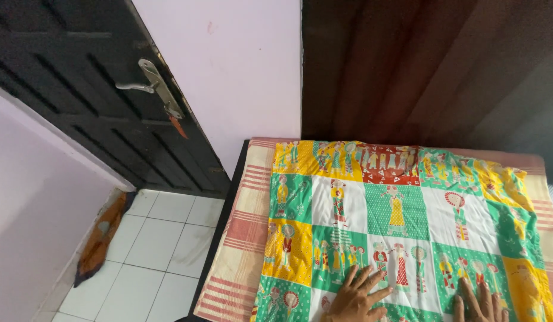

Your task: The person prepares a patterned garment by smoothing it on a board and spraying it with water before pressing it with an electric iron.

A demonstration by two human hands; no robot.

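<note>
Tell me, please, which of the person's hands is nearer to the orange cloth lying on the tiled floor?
Left. The left hand rests flat on the patterned sheet, closer to the orange cloth; the right hand lies farther along the sheet.

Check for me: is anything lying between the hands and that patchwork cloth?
Nothing visible. The left hand and right hand both lie flat, fingers spread, directly on the colourful patchwork cloth, which is spread over the striped mattress.

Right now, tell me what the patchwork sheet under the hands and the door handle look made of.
Patchwork sheet: thin printed woven fabric, likely cotton; matte, softly creased, lying flat under the left hand and right hand. Door handle: metal, silvery with a dull shine.
</note>
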